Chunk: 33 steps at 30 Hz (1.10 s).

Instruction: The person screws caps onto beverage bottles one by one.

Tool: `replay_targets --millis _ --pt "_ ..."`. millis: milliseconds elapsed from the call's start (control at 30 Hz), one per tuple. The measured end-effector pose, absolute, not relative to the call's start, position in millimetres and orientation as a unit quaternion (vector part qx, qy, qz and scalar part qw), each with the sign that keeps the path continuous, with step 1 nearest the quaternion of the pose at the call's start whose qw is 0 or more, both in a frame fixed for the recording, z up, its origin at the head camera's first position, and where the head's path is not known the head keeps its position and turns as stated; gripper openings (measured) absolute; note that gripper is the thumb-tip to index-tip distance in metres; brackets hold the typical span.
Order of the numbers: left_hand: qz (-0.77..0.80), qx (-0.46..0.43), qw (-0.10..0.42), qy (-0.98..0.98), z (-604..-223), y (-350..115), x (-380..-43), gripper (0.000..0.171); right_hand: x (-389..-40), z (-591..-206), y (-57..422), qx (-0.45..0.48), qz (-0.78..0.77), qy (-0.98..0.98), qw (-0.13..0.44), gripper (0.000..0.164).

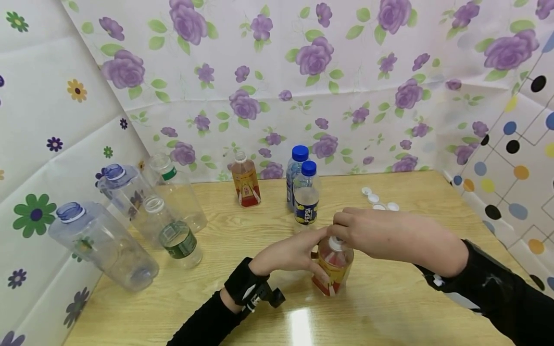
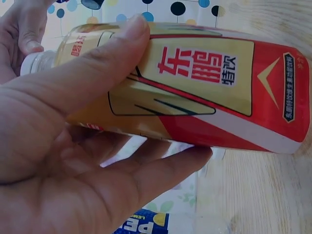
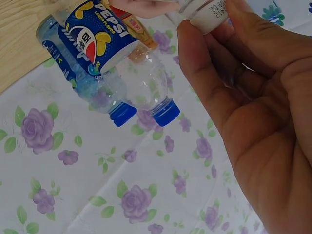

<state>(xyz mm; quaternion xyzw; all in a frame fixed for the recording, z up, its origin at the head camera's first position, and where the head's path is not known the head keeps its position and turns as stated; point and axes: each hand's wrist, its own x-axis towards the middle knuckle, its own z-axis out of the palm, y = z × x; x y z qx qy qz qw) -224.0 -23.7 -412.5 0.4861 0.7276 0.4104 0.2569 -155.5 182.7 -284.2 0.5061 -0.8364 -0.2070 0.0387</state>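
The bottle [image 1: 336, 275] is between the hands; the left hand [image 1: 289, 254] holds its side between thumb and fingers — the right hand [image 1: 368, 233] pinches its white cap [image 3: 210, 18] from above; its red-and-gold label [image 2: 207, 68] reads 东鹏特饮; just beyond the left hand, another bottle [image 1: 306, 199] says PEPSI and LEMON FLAVOR; the pinched cap bears small print — only partly legible; loose caps [image 1: 393, 206] lie beyond the right hand.

A rose-patterned sheet [image 1: 277, 62] is hanging behind the wooden table [image 1: 389, 302], where a reflection [image 1: 300, 327] is gleaming. A flowered sheet [image 1: 39, 125] is lining the left side, and a dotted sheet [image 1: 499, 149] is lining the right.
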Motion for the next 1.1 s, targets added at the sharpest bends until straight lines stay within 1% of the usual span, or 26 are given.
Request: replay_targets --millis 133,267,433,500,567,667,767,833,967,1100 --pt "0.410 0.482 0.247 0.733 -411 -22 -223 0.098 -154 -284 181 0.498 -0.249 -0.829 0.050 0.031" --pt "0.399 0.482 0.242 0.741 -410 -21 -222 0.096 -152 -287 180 0.492 -0.288 -0.820 0.061 0.033" --pt "0.395 0.486 0.241 0.741 -411 -22 -222 0.098 -151 -291 176 0.486 -0.291 -0.822 0.065 0.030" --pt "0.399 0.487 0.240 0.739 -411 -23 -222 0.099 -154 -293 176 0.496 -0.249 -0.829 0.076 0.028" --pt "0.396 0.490 0.236 0.740 -411 -25 -222 0.096 -158 -294 179 0.519 -0.180 -0.832 0.075 0.028" --pt "0.395 0.492 0.239 0.738 -411 -24 -223 0.087 -164 -292 186 0.562 -0.075 -0.822 0.058 0.031" --pt "0.392 0.493 0.240 0.739 -410 -22 -223 0.082 -167 -288 190 0.582 -0.036 -0.812 0.028 0.040" --pt "0.394 0.488 0.243 0.740 -410 -22 -223 0.082 -169 -285 191 0.582 -0.039 -0.812 0.020 0.042" --pt "0.387 0.486 0.241 0.745 -409 -22 -222 0.086 -169 -284 192 0.576 -0.060 -0.815 0.022 0.042" --pt "0.392 0.485 0.238 0.745 -410 -23 -221 0.097 -169 -286 191 0.570 -0.102 -0.814 0.051 0.035"
